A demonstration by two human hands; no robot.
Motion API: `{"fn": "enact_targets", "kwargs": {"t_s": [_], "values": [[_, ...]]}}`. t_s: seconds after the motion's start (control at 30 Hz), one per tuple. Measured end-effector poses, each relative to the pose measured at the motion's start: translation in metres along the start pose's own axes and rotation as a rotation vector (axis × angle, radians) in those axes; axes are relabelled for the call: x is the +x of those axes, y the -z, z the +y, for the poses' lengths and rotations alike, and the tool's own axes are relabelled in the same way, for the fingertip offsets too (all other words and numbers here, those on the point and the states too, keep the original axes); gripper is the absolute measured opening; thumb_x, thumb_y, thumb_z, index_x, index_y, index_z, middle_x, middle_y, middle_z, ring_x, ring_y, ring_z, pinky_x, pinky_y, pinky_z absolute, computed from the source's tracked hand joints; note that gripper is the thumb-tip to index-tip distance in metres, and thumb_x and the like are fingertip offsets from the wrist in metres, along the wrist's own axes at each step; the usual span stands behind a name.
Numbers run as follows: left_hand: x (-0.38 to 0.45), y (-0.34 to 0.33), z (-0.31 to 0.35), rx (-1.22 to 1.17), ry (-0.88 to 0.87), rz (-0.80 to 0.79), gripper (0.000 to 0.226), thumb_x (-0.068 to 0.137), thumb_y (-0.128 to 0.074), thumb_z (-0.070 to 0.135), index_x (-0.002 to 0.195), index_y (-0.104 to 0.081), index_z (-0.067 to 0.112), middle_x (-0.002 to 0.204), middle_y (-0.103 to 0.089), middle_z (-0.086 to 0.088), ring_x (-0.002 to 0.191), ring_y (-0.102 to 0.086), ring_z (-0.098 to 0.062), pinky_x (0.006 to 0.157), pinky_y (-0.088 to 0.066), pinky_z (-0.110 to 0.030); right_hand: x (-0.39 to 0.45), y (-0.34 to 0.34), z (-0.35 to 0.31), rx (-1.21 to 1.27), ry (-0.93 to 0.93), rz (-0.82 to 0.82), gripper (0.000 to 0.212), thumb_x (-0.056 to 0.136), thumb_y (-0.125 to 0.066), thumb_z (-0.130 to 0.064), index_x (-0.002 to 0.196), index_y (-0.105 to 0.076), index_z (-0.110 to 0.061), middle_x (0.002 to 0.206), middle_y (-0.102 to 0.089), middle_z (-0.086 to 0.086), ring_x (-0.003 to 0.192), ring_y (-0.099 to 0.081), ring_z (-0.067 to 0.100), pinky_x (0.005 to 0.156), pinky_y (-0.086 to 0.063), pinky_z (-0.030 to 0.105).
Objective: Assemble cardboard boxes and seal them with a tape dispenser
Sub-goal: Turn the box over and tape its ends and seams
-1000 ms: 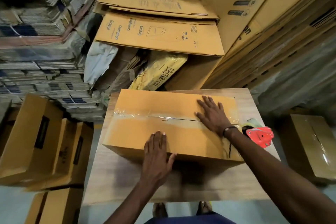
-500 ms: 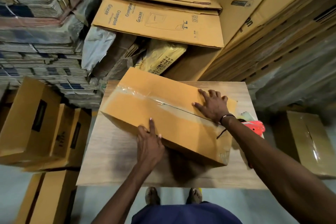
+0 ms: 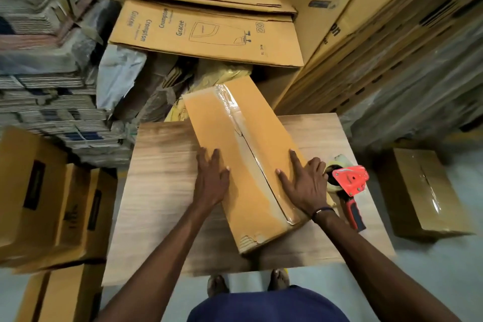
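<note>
A long brown cardboard box (image 3: 235, 144) lies on the wooden table (image 3: 162, 191), turned lengthwise away from me, its far end past the table's back edge. Clear tape runs along its top seam. My left hand (image 3: 211, 180) lies flat on the box's left side, fingers straight. My right hand (image 3: 303, 183) presses flat on the right part of the top, fingers spread. A red tape dispenser (image 3: 349, 185) with a black and red handle rests on the table just right of my right hand.
Flat printed cartons (image 3: 206, 34) are piled behind the table, and more lean at the right (image 3: 379, 42). Assembled boxes stand on the floor at left (image 3: 39, 204); a taped box (image 3: 423, 193) sits at right. Bundled cardboard stacks (image 3: 44, 86) fill the left.
The box has swung from lying crosswise to pointing away from me. Both hands moved with it, the left to its left side, the right nearer the near end.
</note>
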State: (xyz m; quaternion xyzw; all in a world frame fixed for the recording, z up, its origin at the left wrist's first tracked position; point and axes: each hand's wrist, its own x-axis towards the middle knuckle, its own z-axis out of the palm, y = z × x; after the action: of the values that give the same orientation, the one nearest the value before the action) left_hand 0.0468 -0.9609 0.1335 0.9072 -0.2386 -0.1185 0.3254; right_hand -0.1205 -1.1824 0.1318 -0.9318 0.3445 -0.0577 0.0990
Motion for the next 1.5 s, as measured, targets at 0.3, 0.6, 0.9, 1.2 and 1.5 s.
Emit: {"fn": "enact_targets", "kwargs": {"t_s": [0.3, 0.6, 0.9, 1.2, 1.5], "values": [[-0.057, -0.034, 0.020, 0.164, 0.012, -0.091, 0.071, 0.105, -0.034, 0.054, 0.166, -0.002, 0.032, 0.171, 0.022, 0.001, 0.158, 0.006, -0.037, 0.121, -0.029, -0.060, -0.017, -0.004, -0.014, 0.054, -0.170, 0.065, 0.082, 0.094, -0.035, -0.080, 0.160, -0.029, -0.033, 0.111, -0.038, 0.011, 0.107, -0.040, 0.033, 0.085, -0.046, 0.049], [0.014, 0.000, 0.005, 0.217, -0.145, -0.187, 0.070, 0.105, -0.035, 0.057, 0.164, -0.002, 0.038, 0.172, 0.015, 0.006, 0.158, 0.002, -0.037, 0.114, -0.036, -0.060, 0.010, -0.013, -0.036, 0.018, -0.236, 0.076, 0.084, 0.095, -0.030, -0.079, 0.158, -0.032, -0.023, 0.111, -0.041, 0.012, 0.100, -0.043, 0.033, 0.080, -0.047, 0.045], [0.014, 0.002, 0.049, 0.197, -0.256, -0.062, 0.061, 0.100, -0.051, 0.037, 0.156, -0.035, 0.021, 0.167, -0.020, -0.010, 0.156, -0.012, -0.034, 0.127, -0.014, -0.052, 0.007, 0.012, -0.004, 0.344, -0.239, 0.078, 0.066, 0.102, -0.039, -0.068, 0.157, -0.034, -0.031, 0.126, -0.043, 0.011, 0.114, -0.050, 0.030, 0.093, -0.049, 0.044], [0.026, -0.069, 0.187, -0.220, -0.401, -0.347, 0.039, 0.096, -0.064, 0.019, 0.134, -0.056, 0.020, 0.134, -0.052, -0.001, 0.120, -0.057, -0.018, 0.097, -0.049, -0.033, -0.023, 0.008, 0.113, 0.348, -0.477, 0.184, 0.047, 0.101, -0.054, -0.048, 0.131, -0.050, -0.012, 0.124, -0.053, 0.018, 0.105, -0.060, 0.040, 0.079, -0.049, 0.044], [0.053, -0.170, 0.240, -0.152, -0.174, -0.446, 0.029, 0.094, -0.067, 0.015, 0.122, -0.062, 0.014, 0.125, -0.057, -0.010, 0.104, -0.064, -0.021, 0.084, -0.049, -0.028, -0.010, -0.052, 0.211, 0.412, -0.648, -0.351, 0.063, 0.088, -0.076, -0.046, 0.132, -0.050, -0.009, 0.129, -0.054, 0.022, 0.124, -0.056, 0.044, 0.100, -0.049, 0.047]]}}
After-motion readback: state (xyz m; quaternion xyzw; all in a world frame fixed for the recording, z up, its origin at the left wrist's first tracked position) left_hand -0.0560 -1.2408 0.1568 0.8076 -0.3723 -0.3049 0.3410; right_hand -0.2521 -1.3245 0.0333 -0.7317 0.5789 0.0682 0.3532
